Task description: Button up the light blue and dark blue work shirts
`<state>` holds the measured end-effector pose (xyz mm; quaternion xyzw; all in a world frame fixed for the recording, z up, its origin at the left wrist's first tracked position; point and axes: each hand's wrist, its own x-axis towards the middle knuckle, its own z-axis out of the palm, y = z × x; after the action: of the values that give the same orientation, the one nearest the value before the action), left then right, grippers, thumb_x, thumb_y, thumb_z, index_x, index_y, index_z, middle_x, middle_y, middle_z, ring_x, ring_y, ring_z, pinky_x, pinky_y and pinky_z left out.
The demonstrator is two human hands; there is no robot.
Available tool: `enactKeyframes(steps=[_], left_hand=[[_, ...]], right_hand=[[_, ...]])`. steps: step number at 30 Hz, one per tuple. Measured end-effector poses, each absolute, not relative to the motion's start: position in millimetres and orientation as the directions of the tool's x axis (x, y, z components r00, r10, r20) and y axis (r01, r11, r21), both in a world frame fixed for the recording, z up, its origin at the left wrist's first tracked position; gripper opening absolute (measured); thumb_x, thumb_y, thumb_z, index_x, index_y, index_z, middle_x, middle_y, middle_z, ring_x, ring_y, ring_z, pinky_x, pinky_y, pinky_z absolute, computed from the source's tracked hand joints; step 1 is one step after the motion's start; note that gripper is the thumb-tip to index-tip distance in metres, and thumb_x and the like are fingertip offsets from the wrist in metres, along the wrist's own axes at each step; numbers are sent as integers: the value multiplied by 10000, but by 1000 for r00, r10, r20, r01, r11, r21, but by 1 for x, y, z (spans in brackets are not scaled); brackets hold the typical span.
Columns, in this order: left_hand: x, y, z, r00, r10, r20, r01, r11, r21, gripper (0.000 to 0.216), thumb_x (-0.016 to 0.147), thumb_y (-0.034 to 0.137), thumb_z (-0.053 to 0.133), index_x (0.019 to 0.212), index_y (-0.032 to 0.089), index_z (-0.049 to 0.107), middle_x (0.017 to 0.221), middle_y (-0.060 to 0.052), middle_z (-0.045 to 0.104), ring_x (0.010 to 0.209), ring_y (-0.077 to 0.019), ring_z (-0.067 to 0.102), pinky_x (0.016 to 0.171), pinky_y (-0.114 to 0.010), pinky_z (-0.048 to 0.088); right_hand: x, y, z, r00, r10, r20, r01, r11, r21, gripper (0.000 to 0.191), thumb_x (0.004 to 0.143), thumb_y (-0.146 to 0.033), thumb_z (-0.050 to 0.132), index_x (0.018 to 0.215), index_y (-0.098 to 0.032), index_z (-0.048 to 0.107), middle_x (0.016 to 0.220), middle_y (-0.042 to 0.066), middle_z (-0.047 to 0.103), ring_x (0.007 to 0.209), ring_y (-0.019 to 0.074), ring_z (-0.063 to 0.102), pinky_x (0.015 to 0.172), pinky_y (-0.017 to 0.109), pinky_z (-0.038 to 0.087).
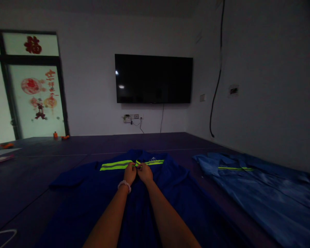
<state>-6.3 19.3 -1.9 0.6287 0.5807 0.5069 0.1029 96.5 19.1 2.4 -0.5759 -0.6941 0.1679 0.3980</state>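
Observation:
A dark blue work jacket (98,196) with yellow-green reflective stripes lies spread out on the purple surface, its collar away from me. My left hand (130,173), with a pale scrunchie (124,186) on the wrist, pinches the front edge of the jacket at the chest stripe. Right beside it, my right hand (145,173) has its fingers closed on the opposite front edge. The two hands nearly touch over the middle of the chest. Exactly what lies between the fingertips is too small and dark to make out.
A lighter blue garment (245,186) with a thin yellow-green stripe lies to the right. Small orange objects (55,135) stand near the glass door (36,100). A white cord (5,232) lies at lower left. A television (154,79) hangs on the far wall, and a black cable (217,89) dangles at right.

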Motion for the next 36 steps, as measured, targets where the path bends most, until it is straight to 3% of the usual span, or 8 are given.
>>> enactKeyframes(steps=[17,36], left_hand=[[-6,19,0,-212,839,501,606,-289,741,244,771,34,435,927,148,583,877,-63,655,837,-164,614,743,-268,442],[-4,16,2,-202,853,482,606,-278,745,217,785,71,465,938,150,597,848,-56,670,802,-155,621,740,-261,447]], right_hand=[[97,21,2,-30,928,371,689,288,-665,141,801,-244,528,878,-204,639,751,13,673,685,129,605,532,190,317],[96,18,3,-7,934,356,742,243,-625,152,829,-185,487,904,-210,617,853,43,677,821,160,611,625,209,361]])
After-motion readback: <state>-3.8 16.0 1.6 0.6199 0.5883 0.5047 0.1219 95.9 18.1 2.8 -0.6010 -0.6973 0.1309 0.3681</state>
